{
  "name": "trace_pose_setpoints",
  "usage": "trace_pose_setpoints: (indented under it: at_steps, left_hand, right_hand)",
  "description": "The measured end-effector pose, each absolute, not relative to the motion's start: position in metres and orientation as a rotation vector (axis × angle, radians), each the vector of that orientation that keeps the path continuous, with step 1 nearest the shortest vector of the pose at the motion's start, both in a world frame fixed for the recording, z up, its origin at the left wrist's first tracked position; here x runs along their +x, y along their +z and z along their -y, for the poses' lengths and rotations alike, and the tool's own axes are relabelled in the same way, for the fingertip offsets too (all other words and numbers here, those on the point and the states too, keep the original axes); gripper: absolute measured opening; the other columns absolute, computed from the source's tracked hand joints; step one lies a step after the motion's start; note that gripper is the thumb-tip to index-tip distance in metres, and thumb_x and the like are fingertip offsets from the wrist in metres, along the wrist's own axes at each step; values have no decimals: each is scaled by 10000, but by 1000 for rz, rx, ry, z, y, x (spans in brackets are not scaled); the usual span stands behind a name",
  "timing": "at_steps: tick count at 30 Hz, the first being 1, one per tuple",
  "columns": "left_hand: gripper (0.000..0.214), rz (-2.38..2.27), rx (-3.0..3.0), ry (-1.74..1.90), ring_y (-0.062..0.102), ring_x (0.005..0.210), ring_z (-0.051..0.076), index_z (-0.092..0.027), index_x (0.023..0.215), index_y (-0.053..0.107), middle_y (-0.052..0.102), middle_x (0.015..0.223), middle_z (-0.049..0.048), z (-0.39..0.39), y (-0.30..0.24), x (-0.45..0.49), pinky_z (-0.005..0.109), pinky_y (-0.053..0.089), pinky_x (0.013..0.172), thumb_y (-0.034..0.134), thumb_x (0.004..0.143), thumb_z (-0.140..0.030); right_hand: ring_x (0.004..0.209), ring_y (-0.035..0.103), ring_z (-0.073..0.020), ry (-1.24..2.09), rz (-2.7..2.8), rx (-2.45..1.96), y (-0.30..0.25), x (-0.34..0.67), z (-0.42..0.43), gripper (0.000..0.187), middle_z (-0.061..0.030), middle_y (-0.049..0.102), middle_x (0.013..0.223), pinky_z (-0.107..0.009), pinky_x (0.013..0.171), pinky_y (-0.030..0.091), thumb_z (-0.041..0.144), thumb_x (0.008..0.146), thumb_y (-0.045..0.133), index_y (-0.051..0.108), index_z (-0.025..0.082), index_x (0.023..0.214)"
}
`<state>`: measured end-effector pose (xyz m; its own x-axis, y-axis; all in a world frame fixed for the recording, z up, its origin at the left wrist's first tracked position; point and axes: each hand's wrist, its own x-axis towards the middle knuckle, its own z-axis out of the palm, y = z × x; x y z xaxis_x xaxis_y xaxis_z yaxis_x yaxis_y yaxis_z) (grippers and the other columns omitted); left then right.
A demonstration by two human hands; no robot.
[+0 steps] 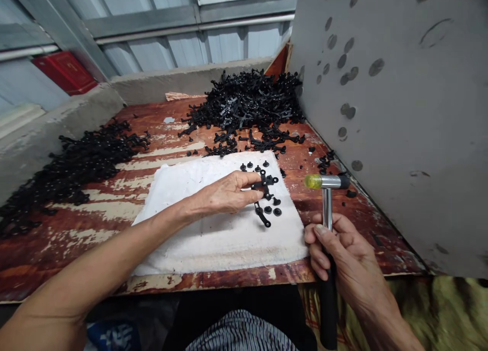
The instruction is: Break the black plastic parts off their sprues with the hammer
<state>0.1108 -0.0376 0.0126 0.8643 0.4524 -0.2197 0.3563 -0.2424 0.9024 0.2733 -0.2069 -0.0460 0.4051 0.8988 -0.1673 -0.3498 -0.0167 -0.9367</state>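
My right hand grips a small mallet upright by its black handle. The mallet has a chrome head with a yellow face on the left and a black face on the right. Over a folded white cloth, my left hand holds a small black plastic bracket between thumb and fingers. Part of that piece is hidden by the fingertips. Just below it lies another black link. Several small round black caps sit around the fingers on the cloth.
A large heap of black parts stands at the back of the worn red-brown table. Another heap spreads along the left. A grey spotted panel rises on the right. A red box rests on the left ledge.
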Motion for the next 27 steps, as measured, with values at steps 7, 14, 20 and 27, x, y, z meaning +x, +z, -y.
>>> trace_pose_setpoints:
  at_steps: [7,14,20,27]
  left_hand:
    - [216,-594,1879,72,336,440,53,-140,952,606,413,573,-71,38,18,124,195,261,421,518,850,-308]
    - [239,-602,1884,72,325,430,49,-139,970,620,430,577,-72,38,19,129,195,254,420,526,843,-318]
    - [301,-639,1885,31,325,457,56,-135,1022,637,392,545,-81,42,18,112,189,254,438,527,863,-365]
    - [275,-706,1728,56,343,434,46,-135,982,638,451,546,-71,43,14,88,185,272,431,561,860,-369]
  right_hand:
    - [378,374,-35,1090,585,-1184,-47,274,208,297,57,588,645,-143,294,366,397,754,729,529,227,896]
    - [370,377,-33,1095,576,-1159,-47,274,208,300,55,590,638,-142,292,361,402,755,728,524,226,885]
    - [372,375,-36,1099,566,-1145,-47,275,208,274,56,589,636,-145,299,360,387,764,720,527,232,882]
    - [372,370,-39,1083,580,-1169,-47,275,209,272,55,581,637,-150,295,358,393,767,712,528,234,888]
